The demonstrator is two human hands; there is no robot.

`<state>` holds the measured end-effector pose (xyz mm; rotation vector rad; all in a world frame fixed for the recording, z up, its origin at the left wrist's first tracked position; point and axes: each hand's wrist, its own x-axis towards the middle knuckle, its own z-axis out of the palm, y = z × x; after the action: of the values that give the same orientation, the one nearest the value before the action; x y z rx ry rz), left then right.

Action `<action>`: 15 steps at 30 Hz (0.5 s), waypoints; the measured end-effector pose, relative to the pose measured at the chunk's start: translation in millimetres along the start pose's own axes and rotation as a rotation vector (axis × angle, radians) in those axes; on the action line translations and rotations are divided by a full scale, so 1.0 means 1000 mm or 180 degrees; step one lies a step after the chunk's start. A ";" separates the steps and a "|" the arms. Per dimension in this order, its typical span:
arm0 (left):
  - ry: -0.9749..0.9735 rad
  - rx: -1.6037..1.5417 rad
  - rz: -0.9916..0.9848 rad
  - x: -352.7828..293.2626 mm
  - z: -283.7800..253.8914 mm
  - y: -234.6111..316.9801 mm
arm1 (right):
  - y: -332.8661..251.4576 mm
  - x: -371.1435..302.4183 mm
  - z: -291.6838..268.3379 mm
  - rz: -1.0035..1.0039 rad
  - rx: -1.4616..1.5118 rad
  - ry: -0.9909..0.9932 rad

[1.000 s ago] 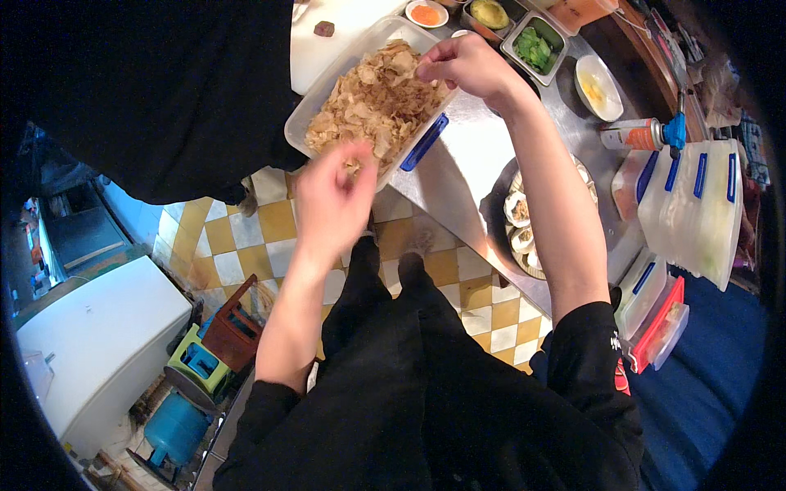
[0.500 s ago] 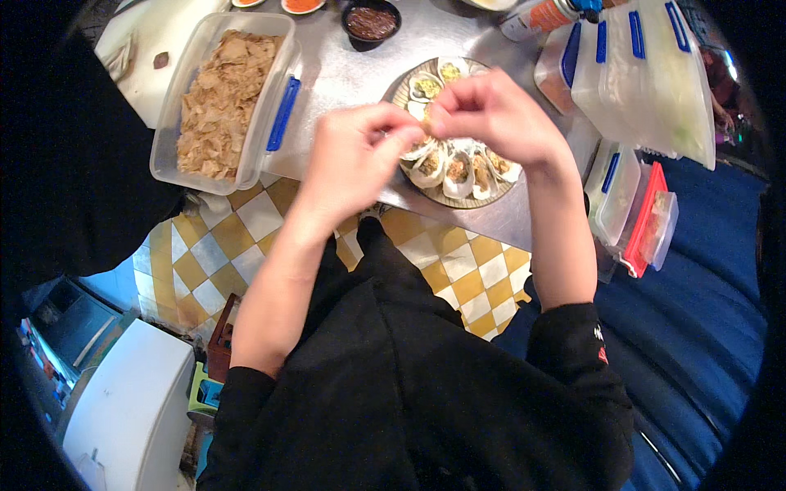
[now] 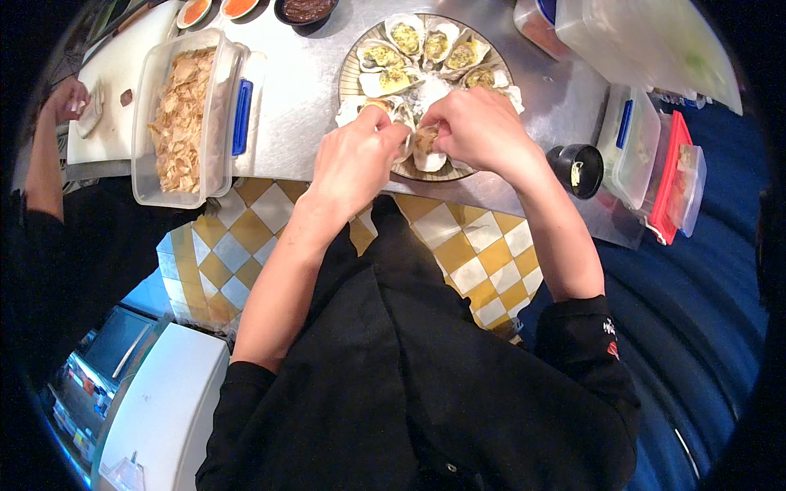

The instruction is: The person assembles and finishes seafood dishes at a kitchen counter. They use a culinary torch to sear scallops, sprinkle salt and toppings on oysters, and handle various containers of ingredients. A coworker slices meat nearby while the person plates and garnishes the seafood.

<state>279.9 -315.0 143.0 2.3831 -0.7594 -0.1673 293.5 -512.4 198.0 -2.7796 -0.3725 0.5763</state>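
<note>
no words or numbers legible. black right sleeve (image 3: 573, 337): small white marking (image 3: 608, 327), perhaps lettering, with a red mark (image 3: 613, 350) just below it; both too small to make out. white box-like appliance (image 3: 172, 385), lower left: tiny dark mark on its top, unreadable. coloured items (image 3: 86, 381) near the left rim: blurred, any print indistinct.

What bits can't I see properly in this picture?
Head view, whatever the left hand might hold: its fingers hide it.
Head view, the oyster between both hands: the right hand partly covers it.
Head view, the dark sauce bowl: cut off by the top edge.
</note>
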 end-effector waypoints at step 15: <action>0.1035 -0.0941 -0.0182 -0.059 -0.048 -0.021 | -0.050 0.026 -0.054 -0.0361 0.0455 0.0029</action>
<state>255.3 -242.9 164.4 2.0815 -0.4770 0.0797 329.7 -469.8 252.5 -2.6045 -0.4648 0.5409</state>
